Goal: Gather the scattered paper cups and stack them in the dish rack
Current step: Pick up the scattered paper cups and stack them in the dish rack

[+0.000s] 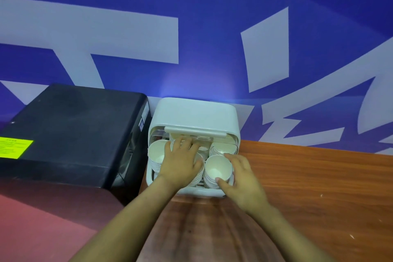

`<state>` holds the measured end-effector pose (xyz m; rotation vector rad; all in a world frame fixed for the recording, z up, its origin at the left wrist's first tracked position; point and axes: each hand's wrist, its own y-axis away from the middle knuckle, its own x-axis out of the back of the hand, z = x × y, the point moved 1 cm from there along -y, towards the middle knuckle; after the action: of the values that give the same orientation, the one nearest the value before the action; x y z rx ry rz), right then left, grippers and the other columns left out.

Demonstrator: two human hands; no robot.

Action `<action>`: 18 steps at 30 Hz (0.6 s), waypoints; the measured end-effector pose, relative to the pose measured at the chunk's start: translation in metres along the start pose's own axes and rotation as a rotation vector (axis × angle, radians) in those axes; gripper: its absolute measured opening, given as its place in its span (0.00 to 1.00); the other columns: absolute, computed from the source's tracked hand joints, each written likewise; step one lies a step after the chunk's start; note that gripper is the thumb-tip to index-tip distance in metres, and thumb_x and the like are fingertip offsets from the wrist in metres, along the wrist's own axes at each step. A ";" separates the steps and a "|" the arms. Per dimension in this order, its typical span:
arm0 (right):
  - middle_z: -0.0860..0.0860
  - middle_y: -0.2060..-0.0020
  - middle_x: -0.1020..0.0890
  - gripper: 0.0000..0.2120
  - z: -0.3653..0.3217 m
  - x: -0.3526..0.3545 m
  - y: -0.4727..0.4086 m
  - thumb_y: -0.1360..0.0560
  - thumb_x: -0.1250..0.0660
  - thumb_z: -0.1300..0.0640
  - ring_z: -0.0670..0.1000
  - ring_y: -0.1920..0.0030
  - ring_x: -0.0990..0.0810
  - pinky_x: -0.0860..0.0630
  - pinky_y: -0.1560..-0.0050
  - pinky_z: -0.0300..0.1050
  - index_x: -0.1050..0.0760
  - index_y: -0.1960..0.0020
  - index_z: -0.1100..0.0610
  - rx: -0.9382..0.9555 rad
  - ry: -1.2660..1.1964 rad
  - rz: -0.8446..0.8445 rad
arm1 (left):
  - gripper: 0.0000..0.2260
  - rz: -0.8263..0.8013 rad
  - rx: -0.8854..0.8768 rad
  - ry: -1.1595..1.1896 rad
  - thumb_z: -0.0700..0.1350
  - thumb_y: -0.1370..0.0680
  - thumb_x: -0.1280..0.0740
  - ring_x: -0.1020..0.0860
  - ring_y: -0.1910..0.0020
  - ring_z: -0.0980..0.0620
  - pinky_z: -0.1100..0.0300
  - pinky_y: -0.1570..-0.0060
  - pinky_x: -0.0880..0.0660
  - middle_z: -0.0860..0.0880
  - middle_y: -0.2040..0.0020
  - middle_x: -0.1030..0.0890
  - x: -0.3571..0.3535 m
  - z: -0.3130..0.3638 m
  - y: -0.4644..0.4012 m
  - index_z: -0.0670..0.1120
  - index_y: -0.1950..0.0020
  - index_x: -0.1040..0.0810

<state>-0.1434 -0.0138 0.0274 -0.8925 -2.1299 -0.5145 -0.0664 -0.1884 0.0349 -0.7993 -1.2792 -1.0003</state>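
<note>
Wooden table [308,176] carries white dish rack [193,112], lid raised. Paper cup stacks [156,156] fill rack. Left hand [180,160] lies flat, fingers spread, apparently on middle stack. Right hand [240,174] grips front-right stack [218,169].

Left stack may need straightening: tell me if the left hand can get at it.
Probably yes: the left hand rests on the middle stack, right beside the left cup stack, whose open top has nothing over it.
</note>
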 end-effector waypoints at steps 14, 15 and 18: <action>0.50 0.31 0.36 0.31 -0.014 -0.021 -0.043 0.27 0.35 0.39 0.52 0.32 0.33 0.36 0.32 0.44 0.37 0.28 0.49 -0.121 0.049 -0.177 | 0.30 -0.134 0.100 -0.126 0.66 0.21 0.56 0.32 0.31 0.48 0.37 0.29 0.53 0.50 0.33 0.26 -0.014 -0.009 -0.036 0.51 0.34 0.26; 0.50 0.32 0.35 0.31 -0.015 -0.022 -0.046 0.27 0.35 0.39 0.52 0.32 0.33 0.36 0.32 0.44 0.37 0.28 0.50 -0.121 0.045 -0.173 | 0.29 -0.117 0.104 -0.130 0.65 0.20 0.56 0.31 0.32 0.47 0.37 0.29 0.51 0.50 0.33 0.26 -0.014 -0.010 -0.036 0.50 0.34 0.25; 0.50 0.34 0.33 0.31 -0.019 -0.025 -0.053 0.27 0.35 0.39 0.52 0.32 0.33 0.36 0.32 0.45 0.35 0.29 0.51 -0.117 0.037 -0.143 | 0.30 -0.096 0.138 -0.166 0.63 0.20 0.57 0.33 0.30 0.45 0.37 0.29 0.49 0.48 0.32 0.27 -0.011 -0.016 -0.037 0.49 0.32 0.28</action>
<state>-0.1611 -0.0714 0.0162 -0.7914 -2.1582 -0.7289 -0.0943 -0.2153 0.0195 -0.7313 -1.5244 -0.9250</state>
